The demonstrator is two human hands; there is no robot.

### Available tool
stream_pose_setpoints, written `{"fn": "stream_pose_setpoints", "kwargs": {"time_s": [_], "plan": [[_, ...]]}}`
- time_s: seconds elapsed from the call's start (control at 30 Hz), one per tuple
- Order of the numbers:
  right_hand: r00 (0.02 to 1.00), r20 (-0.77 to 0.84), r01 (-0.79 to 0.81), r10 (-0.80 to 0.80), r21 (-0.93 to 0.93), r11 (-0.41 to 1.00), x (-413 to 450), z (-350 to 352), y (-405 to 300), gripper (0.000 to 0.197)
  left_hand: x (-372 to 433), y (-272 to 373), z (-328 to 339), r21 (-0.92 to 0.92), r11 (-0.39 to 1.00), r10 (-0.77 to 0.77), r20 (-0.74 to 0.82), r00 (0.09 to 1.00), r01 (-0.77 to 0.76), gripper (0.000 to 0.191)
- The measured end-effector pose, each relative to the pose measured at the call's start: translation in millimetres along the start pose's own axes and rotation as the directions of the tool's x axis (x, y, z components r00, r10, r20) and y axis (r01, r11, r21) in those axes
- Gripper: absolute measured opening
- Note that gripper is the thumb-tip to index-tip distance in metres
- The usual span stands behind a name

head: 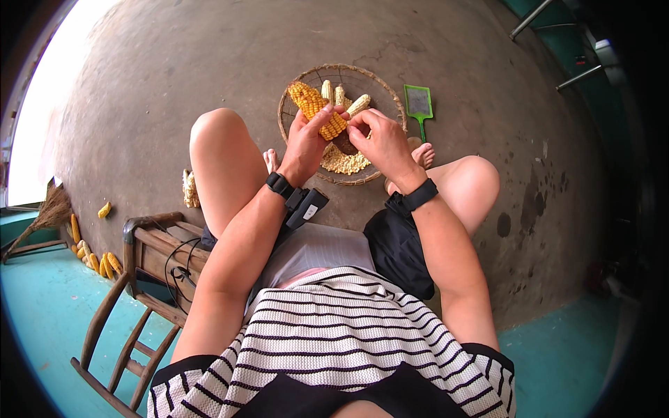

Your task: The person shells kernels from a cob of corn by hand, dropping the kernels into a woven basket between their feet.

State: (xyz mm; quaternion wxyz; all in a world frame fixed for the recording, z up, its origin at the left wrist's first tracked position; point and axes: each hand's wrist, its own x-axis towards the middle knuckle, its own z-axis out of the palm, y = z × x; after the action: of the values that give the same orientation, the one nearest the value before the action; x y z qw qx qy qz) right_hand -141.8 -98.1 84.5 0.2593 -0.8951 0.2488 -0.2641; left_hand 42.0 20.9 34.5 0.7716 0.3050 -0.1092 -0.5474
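An ear of dried yellow corn [312, 102] is gripped in my left hand [304, 138], its darker end pointing up and to the left. My right hand [384, 138] is at the lower right end of the ear, with thumb and fingers pinched together; whether a kernel is between them is hidden. Both hands are over a round woven basket [401, 104] on the floor between my feet. Several pale, stripped corncobs [359, 104] lie at the basket's far side. Loose kernels [345, 163] are heaped along its near side.
A green fly swatter [418, 102] lies right of the basket. Stripped cobs [190, 189] lie beside my left knee. A wooden chair [157, 245] with a black cable stands at left. Beyond it are several corn ears [107, 265] along the wall and a straw broom [52, 206].
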Motion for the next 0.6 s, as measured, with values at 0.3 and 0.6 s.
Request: {"fn": "stream_pose_setpoints", "kwargs": {"time_s": [0.3, 0.6], "plan": [[0.93, 0.173, -0.365, 0.324, 0.34, 0.866, -2.0, 7.2, 18.1, 0.027, -0.4, 1.2, 0.8, 0.052, 0.998, 0.027, 0.045, 0.999, -0.03, 0.033], [0.79, 0.33, -0.603, 0.516, 0.567, 0.561, 0.1, 5.4, 11.1, 0.028, -9.5, 8.3, 9.8, 0.109, 0.994, 0.013, 0.035, 0.999, -0.017, 0.042]]}}
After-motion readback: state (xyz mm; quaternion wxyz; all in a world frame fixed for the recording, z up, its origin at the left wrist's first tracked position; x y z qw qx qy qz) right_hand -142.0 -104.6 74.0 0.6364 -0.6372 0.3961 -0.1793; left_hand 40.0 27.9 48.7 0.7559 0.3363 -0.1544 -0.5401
